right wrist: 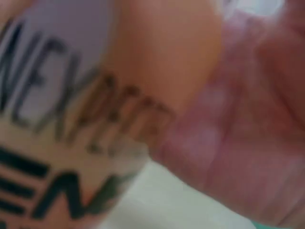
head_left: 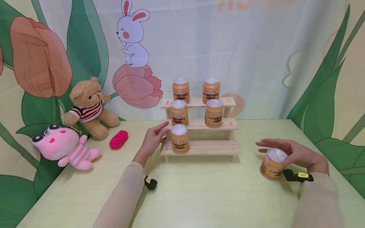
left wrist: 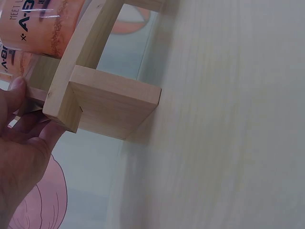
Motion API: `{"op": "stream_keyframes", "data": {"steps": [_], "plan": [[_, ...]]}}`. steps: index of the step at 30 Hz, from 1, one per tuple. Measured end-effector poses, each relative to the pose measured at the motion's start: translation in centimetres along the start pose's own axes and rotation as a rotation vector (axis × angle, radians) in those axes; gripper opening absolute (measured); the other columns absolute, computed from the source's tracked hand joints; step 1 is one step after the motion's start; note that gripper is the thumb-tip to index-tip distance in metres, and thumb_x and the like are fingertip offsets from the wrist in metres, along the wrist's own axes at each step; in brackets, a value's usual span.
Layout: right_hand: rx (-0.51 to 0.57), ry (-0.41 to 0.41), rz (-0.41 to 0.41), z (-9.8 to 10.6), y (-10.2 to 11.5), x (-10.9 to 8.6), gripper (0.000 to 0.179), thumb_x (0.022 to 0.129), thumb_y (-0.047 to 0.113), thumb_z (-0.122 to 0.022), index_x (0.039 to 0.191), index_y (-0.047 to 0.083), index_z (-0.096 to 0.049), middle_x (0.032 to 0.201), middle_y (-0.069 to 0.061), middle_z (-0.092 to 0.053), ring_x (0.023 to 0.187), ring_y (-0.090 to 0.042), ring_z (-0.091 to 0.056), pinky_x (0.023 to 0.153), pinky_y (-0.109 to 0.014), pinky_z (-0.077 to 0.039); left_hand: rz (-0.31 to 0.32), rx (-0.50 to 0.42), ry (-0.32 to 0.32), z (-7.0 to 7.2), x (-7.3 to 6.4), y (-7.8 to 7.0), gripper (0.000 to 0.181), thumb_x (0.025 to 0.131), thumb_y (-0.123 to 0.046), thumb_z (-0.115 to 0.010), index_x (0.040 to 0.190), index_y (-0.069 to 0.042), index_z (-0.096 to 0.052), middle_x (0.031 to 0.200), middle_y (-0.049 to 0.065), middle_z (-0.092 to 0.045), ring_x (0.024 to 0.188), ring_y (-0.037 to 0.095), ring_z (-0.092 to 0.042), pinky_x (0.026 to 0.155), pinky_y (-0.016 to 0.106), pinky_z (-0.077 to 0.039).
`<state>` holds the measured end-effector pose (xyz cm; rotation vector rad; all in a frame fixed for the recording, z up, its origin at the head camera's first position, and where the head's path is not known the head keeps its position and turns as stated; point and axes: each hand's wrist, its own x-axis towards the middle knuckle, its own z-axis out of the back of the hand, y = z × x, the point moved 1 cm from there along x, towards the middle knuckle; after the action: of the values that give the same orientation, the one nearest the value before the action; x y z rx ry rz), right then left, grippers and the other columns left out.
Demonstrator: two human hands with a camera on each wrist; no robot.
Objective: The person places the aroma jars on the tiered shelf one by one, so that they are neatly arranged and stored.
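Observation:
A three-tier wooden display stand [head_left: 211, 148] holds several orange cans with clear lids. One can [head_left: 180, 141] stands on the left of the bottom tier, and two stand on each tier above. My left hand [head_left: 152, 139] grips the stand's left end; in the left wrist view its fingers [left wrist: 50, 133] bend against the wooden edge. To the right of the stand, my right hand [head_left: 299, 155] holds another can [head_left: 272, 169], slightly tilted, with the thumb on its near right side. The right wrist view is blurred, showing the can's printed label [right wrist: 71, 119] close to the palm.
At the left sit a teddy bear [head_left: 89, 104] in a striped shirt, a pink plush toy [head_left: 64, 145] and a bundle of bright pink yarn [head_left: 118, 140]. A printed curtain [head_left: 256, 63] hangs behind the pale table [head_left: 211, 196].

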<state>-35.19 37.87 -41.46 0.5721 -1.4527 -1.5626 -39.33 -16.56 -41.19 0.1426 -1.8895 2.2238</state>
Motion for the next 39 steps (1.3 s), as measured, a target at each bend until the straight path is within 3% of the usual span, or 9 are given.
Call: {"op": "stream_keyframes", "data": {"steps": [3, 8, 10, 13, 17, 21, 27, 34, 39], "plan": [[0.002, -0.012, -0.004, -0.3, -0.3, -0.1, 0.081, 0.083, -0.019, -0.06, 0.152, -0.012, -0.018, 0.157, -0.03, -0.025, 0.14, -0.038, -0.039, 0.101, -0.038, -0.048, 0.001, 0.002, 0.002, 0.0, -0.1, -0.1, 0.042, 0.103, -0.017, -0.057, 0.145, -0.014, -0.054, 0.151, 0.003, -0.048, 0.129, 0.023, -0.052, 0.092, 0.042, -0.054], [-0.027, -0.115, -0.192, -0.4, -1.0, -0.4, 0.06, 0.088, -0.01, -0.061, 0.146, -0.006, -0.043, 0.144, -0.023, -0.05, 0.125, -0.025, -0.056, 0.099, -0.034, -0.049, -0.011, 0.021, -0.004, 0.1, 0.0, -0.4, 0.043, 0.103, -0.018, -0.057, 0.146, -0.014, -0.054, 0.15, 0.004, -0.048, 0.128, 0.022, -0.053, 0.087, 0.035, -0.056], [-0.074, -0.177, -0.247, -0.3, -1.4, -0.3, 0.051, 0.091, -0.008, -0.061, 0.14, -0.002, -0.051, 0.136, -0.014, -0.059, 0.117, -0.019, -0.059, 0.097, -0.032, -0.049, -0.019, 0.023, -0.007, 0.0, 0.0, -0.3, 0.042, 0.103, -0.018, -0.057, 0.146, -0.013, -0.054, 0.15, 0.005, -0.049, 0.125, 0.021, -0.054, 0.083, 0.031, -0.057], [-0.166, -0.339, -0.323, -0.4, -1.9, 0.1, 0.048, 0.094, 0.0, -0.064, 0.14, 0.001, -0.052, 0.13, -0.004, -0.062, 0.115, -0.017, -0.057, 0.095, -0.029, -0.049, -0.02, 0.016, -0.011, -0.1, -0.1, -0.2, 0.042, 0.103, -0.016, -0.057, 0.145, -0.011, -0.054, 0.149, 0.006, -0.051, 0.12, 0.02, -0.055, 0.078, 0.028, -0.057], [-0.243, -0.582, -0.388, -0.3, -2.6, 1.6, 0.061, 0.095, 0.014, -0.071, 0.149, 0.005, -0.044, 0.133, -0.003, -0.056, 0.116, -0.015, -0.055, 0.093, -0.027, -0.051, -0.008, 0.011, -0.014, -0.2, -0.2, -0.1, 0.041, 0.103, -0.016, -0.057, 0.144, -0.012, -0.055, 0.148, 0.005, -0.051, 0.116, 0.017, -0.056, 0.08, 0.03, -0.057], [-0.225, -0.72, -0.399, 0.0, -2.8, 3.1, 0.072, 0.092, 0.022, -0.075, 0.153, 0.006, -0.039, 0.135, -0.005, -0.051, 0.116, -0.013, -0.054, 0.091, -0.024, -0.051, -0.011, 0.011, -0.016, -0.2, -0.1, 0.0, 0.041, 0.103, -0.015, -0.057, 0.144, -0.012, -0.056, 0.147, 0.006, -0.053, 0.114, 0.017, -0.056, 0.082, 0.035, -0.057], [-0.194, -0.796, -0.424, 0.3, -2.7, 3.9, 0.082, 0.093, 0.027, -0.075, 0.157, 0.004, -0.03, 0.141, -0.012, -0.045, 0.116, -0.014, -0.05, 0.088, -0.02, -0.051, -0.009, 0.006, -0.019, -0.2, -0.1, -0.2, 0.041, 0.103, -0.015, -0.058, 0.144, -0.012, -0.056, 0.146, 0.007, -0.053, 0.117, 0.018, -0.056, 0.084, 0.037, -0.057], [-0.33, -0.812, -0.445, 0.3, -1.8, 4.5, 0.079, 0.091, 0.035, -0.076, 0.151, -0.001, -0.039, 0.141, -0.023, -0.047, 0.108, -0.011, -0.056, 0.085, -0.023, -0.053, -0.007, 0.004, -0.01, -0.2, 0.0, -0.3, 0.042, 0.104, -0.015, -0.057, 0.145, -0.012, -0.054, 0.15, 0.005, -0.049, 0.124, 0.02, -0.054, 0.089, 0.038, -0.056], [-0.393, -0.819, -0.475, 0.1, -1.2, 5.0, 0.079, 0.089, 0.04, -0.077, 0.149, 0.001, -0.045, 0.14, -0.023, -0.051, 0.107, -0.013, -0.057, 0.084, -0.027, -0.055, 0.0, -0.003, -0.014, -0.2, -0.1, -0.2, 0.041, 0.103, -0.015, -0.057, 0.145, -0.012, -0.055, 0.149, 0.005, -0.051, 0.126, 0.022, -0.054, 0.092, 0.041, -0.054]]}}
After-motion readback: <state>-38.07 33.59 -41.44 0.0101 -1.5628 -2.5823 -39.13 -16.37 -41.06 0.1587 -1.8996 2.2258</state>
